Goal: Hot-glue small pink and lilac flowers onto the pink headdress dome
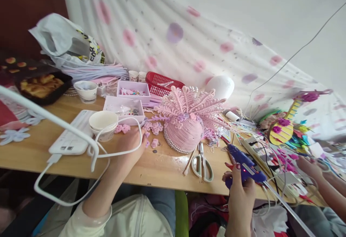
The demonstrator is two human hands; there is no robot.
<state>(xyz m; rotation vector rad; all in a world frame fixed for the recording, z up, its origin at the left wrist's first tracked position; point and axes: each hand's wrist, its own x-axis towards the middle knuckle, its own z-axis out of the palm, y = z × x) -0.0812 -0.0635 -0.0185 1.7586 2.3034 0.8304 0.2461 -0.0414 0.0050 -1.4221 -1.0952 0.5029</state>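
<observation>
My right hand [240,190] is wrapped round a blue hot glue gun [247,168] with a small red light lit on its side. A clear glue stick [286,206] sticks out of its rear. My left hand [130,145] rests low over the table among small pink and purple fuzzy flowers [154,127]; its fingertips are mostly hidden, partly by a white cable [139,136]. Between my hands stands a pink yarn-wrapped dome [183,134] with a pearl trim, flowers and a fan of feathery pink plumes [186,102]. Scissors [202,166] lie in front of it.
Stacked paper cups [104,125] and a white power bank [72,132] are on the left, near bead boxes [124,111]. A red basket [156,82] and a white balloon-like ball [221,86] stand behind. Another person's hands [313,170] work at far right near tangled cords.
</observation>
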